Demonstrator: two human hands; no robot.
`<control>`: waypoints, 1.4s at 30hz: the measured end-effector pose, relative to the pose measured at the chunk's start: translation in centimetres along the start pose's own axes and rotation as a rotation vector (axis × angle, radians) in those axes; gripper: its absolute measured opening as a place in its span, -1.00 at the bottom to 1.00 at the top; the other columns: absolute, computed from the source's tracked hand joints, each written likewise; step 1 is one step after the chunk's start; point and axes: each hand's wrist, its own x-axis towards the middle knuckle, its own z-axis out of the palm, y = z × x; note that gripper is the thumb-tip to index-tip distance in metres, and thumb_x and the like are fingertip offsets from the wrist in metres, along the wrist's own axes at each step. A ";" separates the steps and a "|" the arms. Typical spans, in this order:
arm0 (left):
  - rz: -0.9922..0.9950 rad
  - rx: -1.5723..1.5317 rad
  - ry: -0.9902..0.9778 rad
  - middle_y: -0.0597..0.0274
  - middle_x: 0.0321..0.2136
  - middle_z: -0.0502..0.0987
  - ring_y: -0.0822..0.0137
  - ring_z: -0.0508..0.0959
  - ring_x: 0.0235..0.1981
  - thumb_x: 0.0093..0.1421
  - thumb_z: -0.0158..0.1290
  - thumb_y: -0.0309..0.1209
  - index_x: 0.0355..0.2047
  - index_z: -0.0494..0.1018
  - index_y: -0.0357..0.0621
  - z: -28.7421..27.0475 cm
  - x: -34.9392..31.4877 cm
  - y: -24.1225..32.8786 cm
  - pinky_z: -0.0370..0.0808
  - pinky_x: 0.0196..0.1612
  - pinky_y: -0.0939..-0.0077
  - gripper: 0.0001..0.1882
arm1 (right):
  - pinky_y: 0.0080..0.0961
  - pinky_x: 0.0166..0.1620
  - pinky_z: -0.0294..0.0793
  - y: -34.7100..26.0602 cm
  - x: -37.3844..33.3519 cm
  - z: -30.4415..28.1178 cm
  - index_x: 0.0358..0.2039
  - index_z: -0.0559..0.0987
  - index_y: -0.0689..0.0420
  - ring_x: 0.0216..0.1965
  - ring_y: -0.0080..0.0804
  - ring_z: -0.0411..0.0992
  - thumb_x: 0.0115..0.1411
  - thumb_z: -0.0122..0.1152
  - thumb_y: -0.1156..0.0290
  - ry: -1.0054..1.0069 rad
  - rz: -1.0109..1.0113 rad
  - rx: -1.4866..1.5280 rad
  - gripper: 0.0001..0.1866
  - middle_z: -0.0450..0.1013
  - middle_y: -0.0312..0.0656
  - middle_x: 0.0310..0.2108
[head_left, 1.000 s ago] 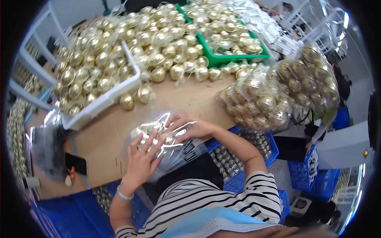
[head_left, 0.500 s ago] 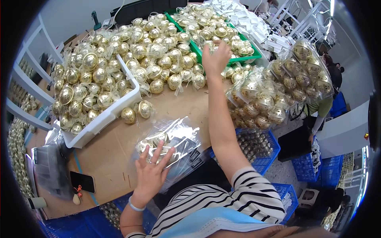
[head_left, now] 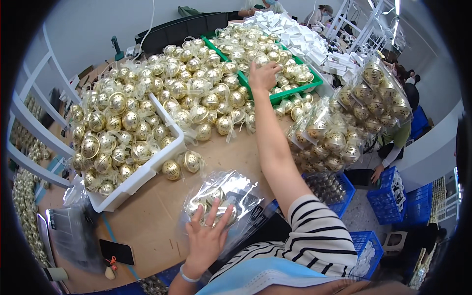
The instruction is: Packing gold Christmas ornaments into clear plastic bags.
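Observation:
My left hand [head_left: 206,241] lies with its fingers spread on a clear plastic bag [head_left: 241,189]. Several gold balls with cut-out patterns show inside that bag, partly covered by my fingers. My right arm stretches away to the far side, where my right hand [head_left: 263,77] is over the near part of a green tray [head_left: 301,87]. Its fingers bend around a gold ball [head_left: 261,60] among others in the tray; part of the grip is hidden. A large heap of gold balls [head_left: 200,114] with sheer ribbons spreads left of the tray.
A white bin [head_left: 142,168] full of gold balls stands at left, with two loose balls nearby. Filled clear bags [head_left: 334,140] are stacked at right. White boxes [head_left: 295,32] pile up behind. A phone [head_left: 117,251] and a stack of flat bags [head_left: 76,241] lie near left. Blue crates [head_left: 339,194] stand below.
The view has shifted, so the table sits lower in the picture. My right hand has closed in around a ball in the green tray. My left hand stays on the bag.

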 end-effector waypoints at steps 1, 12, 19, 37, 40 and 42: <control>0.003 -0.003 -0.002 0.46 0.42 0.20 -0.06 0.16 0.30 0.12 0.28 -0.27 0.28 0.37 0.54 -0.1 0.1 0.1 0.16 0.25 -0.02 -0.30 | 0.00 -0.15 0.56 0.5 -0.4 -0.4 0.06 0.26 0.36 -0.17 0.17 0.54 0.21 0.26 0.01 0.079 -0.095 0.013 -0.29 0.24 0.11 0.09; 0.013 0.033 -0.031 0.37 0.41 0.18 -0.05 0.17 0.29 0.12 0.27 -0.27 0.31 0.35 0.43 -1.9 1.1 1.1 0.07 0.30 -0.20 -0.28 | 0.01 -0.06 0.50 6.6 -14.7 -13.5 0.12 0.31 0.25 -0.06 0.21 0.47 0.11 0.38 0.03 -0.826 -0.621 -0.167 -0.25 0.38 0.20 -0.02; 0.065 -0.003 0.066 0.15 0.22 0.36 -0.13 0.18 0.32 0.03 0.32 -0.18 0.15 0.48 0.26 -1.6 2.7 1.1 -0.09 0.31 -0.55 -0.39 | -0.17 0.08 0.38 11.8 -15.6 -14.5 0.13 0.25 0.36 0.02 0.16 0.35 0.24 0.32 0.10 -0.658 -0.609 0.211 -0.30 0.28 0.22 0.01; 0.086 -0.003 0.088 -0.04 0.05 0.45 -0.14 0.10 0.40 0.02 0.34 -0.16 0.26 0.41 0.17 -1.1 3.8 0.9 -0.11 0.42 -0.34 -0.25 | -0.13 -0.05 0.49 17.5 -16.4 -19.6 0.30 0.21 0.14 -0.02 0.17 0.43 0.13 0.41 0.10 -1.048 -0.491 0.170 -0.16 0.19 0.13 0.18; 0.091 0.008 0.093 -0.04 0.05 0.45 -0.13 0.09 0.40 0.02 0.33 -0.17 0.28 0.39 0.18 -1.0 3.8 1.0 -0.12 0.42 -0.33 -0.24 | -0.12 -0.13 0.52 18.0 -16.6 -18.7 0.31 0.19 0.16 -0.14 0.15 0.48 0.16 0.36 0.00 -0.992 -0.562 0.160 -0.14 0.22 0.12 0.17; 0.094 0.015 0.097 -0.04 0.05 0.46 -0.13 0.08 0.41 0.02 0.33 -0.17 0.28 0.39 0.18 -1.1 3.8 1.1 -0.12 0.42 -0.33 -0.24 | -0.14 -0.07 0.50 17.9 -17.0 -18.9 0.31 0.20 0.16 -0.08 0.14 0.45 0.13 0.39 0.06 -0.941 -0.599 0.077 -0.14 0.21 0.12 0.17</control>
